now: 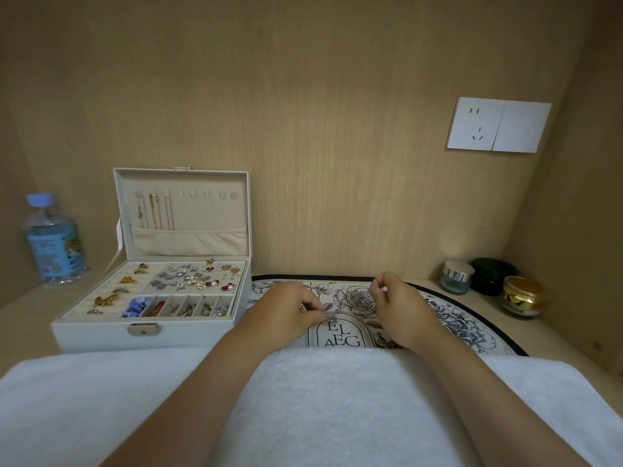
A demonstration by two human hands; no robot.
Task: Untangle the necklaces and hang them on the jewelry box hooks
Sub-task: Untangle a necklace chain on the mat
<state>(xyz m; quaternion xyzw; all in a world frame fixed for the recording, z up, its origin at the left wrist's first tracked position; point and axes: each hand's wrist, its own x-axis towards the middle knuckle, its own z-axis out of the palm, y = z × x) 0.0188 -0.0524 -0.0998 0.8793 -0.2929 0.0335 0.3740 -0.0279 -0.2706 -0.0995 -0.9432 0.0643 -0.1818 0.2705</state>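
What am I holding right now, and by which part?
A thin silver necklace. The left hand pinches it at its pendant end. The right hand pinches what seems to be its chain further along, which is too fine to see clearly.

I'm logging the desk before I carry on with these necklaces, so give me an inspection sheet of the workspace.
Surface: wooden desk, floral mat under the hands, white towel along the near edge.
Job's things: jewelry box open, lid upright; hung necklaces on its left hooks, other hooks free; one flower-pendant necklace between the hands.
Clutter: water bottle left of the box; three cosmetic jars far right.
Grips: left hand pinches that necklace; right hand, raised, seems to pinch its chain.
Cables: nothing seen.
Surroundings: wooden back wall with a wall socket.
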